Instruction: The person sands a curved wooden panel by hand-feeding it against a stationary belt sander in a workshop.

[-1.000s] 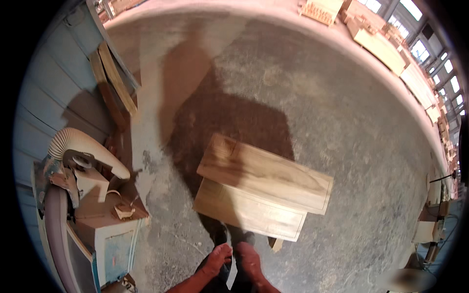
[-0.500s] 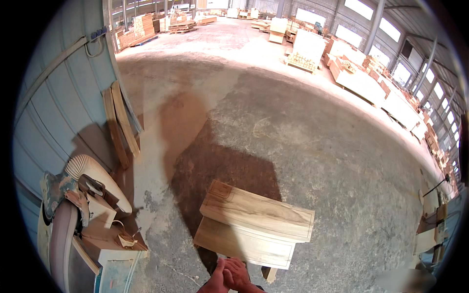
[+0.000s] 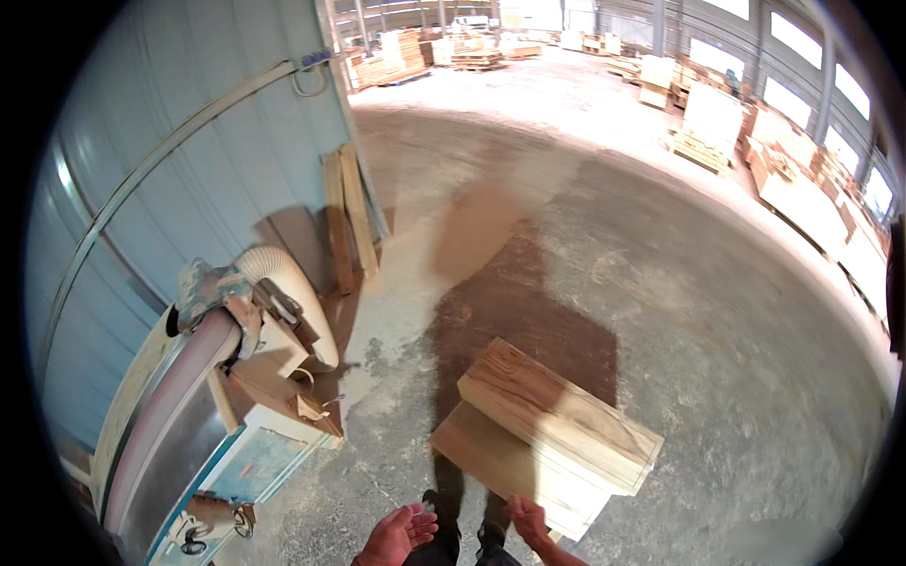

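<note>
My left hand (image 3: 401,534) is in front of my legs at the bottom, palm turned up and fingers stretched out, holding nothing. To its right my right hand (image 3: 528,518) has its fingers curled in and appears to overlap the near edge of the lower wooden board. I see nothing in it, and cannot tell whether it touches the wood. Two wooden pieces lie offset in front of me: an upper board (image 3: 566,410) with dark grain and marked lines, and a paler lower board (image 3: 491,448) partly covered by it. My shadow crosses both.
At the left stands a sanding machine with a long belt (image 3: 170,415) and a ribbed hose (image 3: 300,292). Wooden planks (image 3: 349,222) lean on the metal wall (image 3: 198,141). Concrete floor (image 3: 727,349) stretches right; stacked timber (image 3: 802,198) stands farther off.
My hands were clasped together and are now apart, the left one opened to the left and the right one over by the boards. The view has swung left, showing more of the sanding machine.
</note>
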`<action>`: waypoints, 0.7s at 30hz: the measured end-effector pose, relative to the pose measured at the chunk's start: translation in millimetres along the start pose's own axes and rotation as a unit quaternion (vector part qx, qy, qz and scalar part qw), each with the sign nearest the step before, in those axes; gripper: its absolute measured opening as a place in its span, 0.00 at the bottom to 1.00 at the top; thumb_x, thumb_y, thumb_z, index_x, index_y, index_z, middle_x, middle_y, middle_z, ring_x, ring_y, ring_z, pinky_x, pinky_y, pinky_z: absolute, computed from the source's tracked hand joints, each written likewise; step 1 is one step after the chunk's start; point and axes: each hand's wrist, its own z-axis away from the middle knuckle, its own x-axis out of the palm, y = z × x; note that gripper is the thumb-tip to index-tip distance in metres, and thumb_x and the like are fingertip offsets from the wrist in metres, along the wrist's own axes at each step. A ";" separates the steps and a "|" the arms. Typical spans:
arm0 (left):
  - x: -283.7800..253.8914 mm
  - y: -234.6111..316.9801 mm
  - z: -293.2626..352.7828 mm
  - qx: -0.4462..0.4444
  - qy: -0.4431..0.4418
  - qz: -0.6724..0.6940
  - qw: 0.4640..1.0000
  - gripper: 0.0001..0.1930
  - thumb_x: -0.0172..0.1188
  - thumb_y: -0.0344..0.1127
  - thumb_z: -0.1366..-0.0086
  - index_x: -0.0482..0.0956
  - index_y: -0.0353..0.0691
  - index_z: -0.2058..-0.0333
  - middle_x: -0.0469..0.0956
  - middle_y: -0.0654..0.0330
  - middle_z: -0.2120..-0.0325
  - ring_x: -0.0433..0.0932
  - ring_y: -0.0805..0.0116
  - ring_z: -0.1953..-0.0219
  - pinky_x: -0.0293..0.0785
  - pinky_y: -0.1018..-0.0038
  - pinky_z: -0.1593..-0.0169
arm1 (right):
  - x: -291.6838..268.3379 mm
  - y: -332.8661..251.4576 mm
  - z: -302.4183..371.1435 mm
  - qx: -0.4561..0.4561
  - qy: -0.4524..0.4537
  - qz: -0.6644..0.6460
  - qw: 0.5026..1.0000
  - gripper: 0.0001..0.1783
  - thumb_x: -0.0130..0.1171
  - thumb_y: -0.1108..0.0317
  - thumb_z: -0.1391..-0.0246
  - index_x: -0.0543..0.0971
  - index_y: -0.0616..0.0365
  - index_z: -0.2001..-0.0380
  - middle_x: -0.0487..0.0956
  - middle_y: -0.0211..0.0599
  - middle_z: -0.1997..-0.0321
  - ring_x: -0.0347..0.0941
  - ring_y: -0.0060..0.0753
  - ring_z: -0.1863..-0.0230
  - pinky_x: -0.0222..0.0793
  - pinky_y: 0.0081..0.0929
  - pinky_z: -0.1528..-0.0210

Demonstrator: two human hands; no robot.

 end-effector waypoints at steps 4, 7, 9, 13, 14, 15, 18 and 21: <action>-37.8 -30.6 30.8 0.090 0.064 -0.210 0.971 0.10 0.47 0.37 0.35 0.73 0.39 0.60 0.75 0.59 0.66 0.74 0.68 0.63 0.71 0.70 0.56 | -33.7 38.2 -2.8 0.091 0.038 -0.100 0.990 0.18 0.50 0.60 0.45 0.76 0.67 0.74 0.78 0.38 0.79 0.73 0.26 0.78 0.70 0.24 0.73; -66.5 -49.9 49.6 0.107 0.054 0.034 0.992 0.10 0.47 0.36 0.35 0.74 0.39 0.62 0.75 0.60 0.67 0.74 0.67 0.63 0.70 0.71 0.57 | -56.8 53.1 0.8 0.127 0.011 -0.009 0.992 0.17 0.47 0.63 0.47 0.75 0.70 0.74 0.78 0.43 0.79 0.75 0.30 0.79 0.72 0.26 0.75; -75.0 -60.6 63.2 0.144 0.109 0.000 0.984 0.12 0.50 0.39 0.37 0.72 0.37 0.59 0.75 0.58 0.65 0.75 0.66 0.63 0.71 0.71 0.57 | -64.6 78.7 -5.3 0.121 0.012 0.108 0.987 0.20 0.46 0.60 0.49 0.77 0.69 0.77 0.79 0.44 0.80 0.76 0.35 0.77 0.72 0.30 0.68; -97.1 -71.3 106.6 0.190 0.200 -0.103 0.956 0.18 0.56 0.43 0.39 0.71 0.35 0.57 0.78 0.59 0.68 0.76 0.72 0.68 0.72 0.76 0.65 | -50.1 109.2 -21.1 0.074 -0.052 0.118 0.989 0.21 0.45 0.60 0.50 0.77 0.71 0.76 0.79 0.46 0.80 0.77 0.37 0.77 0.72 0.31 0.69; -113.7 -85.7 116.5 0.186 0.217 -0.067 0.956 0.17 0.56 0.42 0.39 0.72 0.35 0.58 0.78 0.59 0.68 0.76 0.72 0.68 0.72 0.75 0.65 | -43.3 102.7 -22.3 0.074 -0.078 0.097 0.989 0.19 0.46 0.63 0.49 0.75 0.72 0.75 0.79 0.46 0.80 0.75 0.35 0.80 0.72 0.30 0.74; -129.9 -103.3 126.6 0.184 0.236 -0.026 0.954 0.16 0.56 0.42 0.39 0.72 0.36 0.58 0.77 0.59 0.68 0.76 0.72 0.68 0.72 0.75 0.65 | -32.0 80.3 -20.9 0.076 -0.109 0.079 0.988 0.16 0.47 0.66 0.48 0.74 0.73 0.73 0.78 0.46 0.79 0.74 0.33 0.82 0.72 0.29 0.78; -180.1 -161.0 144.9 0.195 0.324 -0.036 0.925 0.16 0.56 0.42 0.40 0.73 0.38 0.59 0.77 0.60 0.70 0.76 0.71 0.71 0.72 0.74 0.69 | -17.6 28.7 -10.4 -0.049 -0.188 0.136 0.971 0.13 0.49 0.64 0.47 0.74 0.64 0.74 0.76 0.41 0.80 0.72 0.30 0.82 0.67 0.27 0.80; -198.9 -196.5 193.5 0.205 0.445 0.072 0.869 0.15 0.57 0.44 0.42 0.75 0.37 0.65 0.77 0.59 0.72 0.76 0.70 0.73 0.72 0.74 0.71 | 21.9 -4.0 -4.7 0.047 -0.216 0.046 0.974 0.13 0.51 0.61 0.45 0.73 0.61 0.73 0.76 0.39 0.79 0.72 0.29 0.81 0.67 0.25 0.80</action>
